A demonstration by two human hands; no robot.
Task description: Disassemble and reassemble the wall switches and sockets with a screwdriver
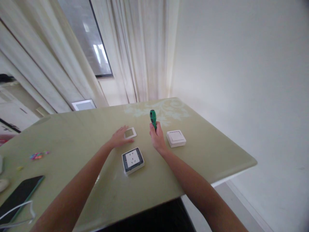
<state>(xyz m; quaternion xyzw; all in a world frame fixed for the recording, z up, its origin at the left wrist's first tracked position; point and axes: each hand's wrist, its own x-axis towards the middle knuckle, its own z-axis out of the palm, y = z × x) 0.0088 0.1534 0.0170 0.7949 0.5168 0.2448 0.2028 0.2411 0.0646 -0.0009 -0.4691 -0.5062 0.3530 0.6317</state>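
Head view. Right hand closed round a green screwdriver with black bands, held upright above the table. Left hand, fingers flat and spread, touches a white frame. A socket lies between the wrists, a switch just right of the right hand, and a phone far left.

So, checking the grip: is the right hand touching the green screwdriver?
Touching. The head view shows the right hand with its fingers wrapped round the handle of the green screwdriver, held upright.
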